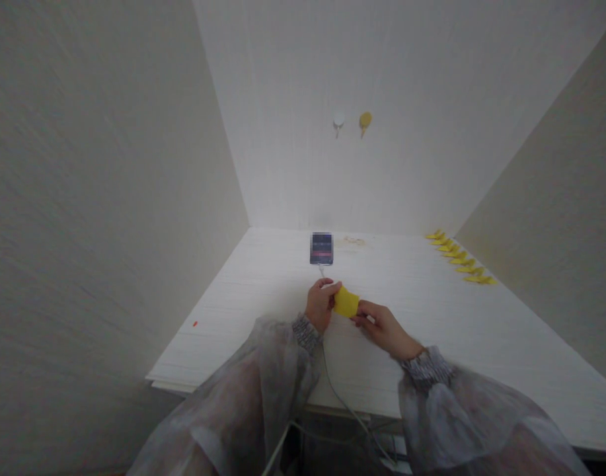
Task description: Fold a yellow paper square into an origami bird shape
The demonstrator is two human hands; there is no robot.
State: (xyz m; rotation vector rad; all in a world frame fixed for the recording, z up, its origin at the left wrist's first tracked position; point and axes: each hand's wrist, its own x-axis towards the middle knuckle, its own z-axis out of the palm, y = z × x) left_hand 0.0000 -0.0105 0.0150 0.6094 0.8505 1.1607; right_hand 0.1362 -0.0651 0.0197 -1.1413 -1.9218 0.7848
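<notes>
Nothing here can be read. The phone (321, 248) on the table (263, 297) shows a lit screen with dark and reddish bands (whether they carry writing cannot be told), too small and blurred for any character. The yellow paper (346, 303) shows only a plain yellow face.
</notes>
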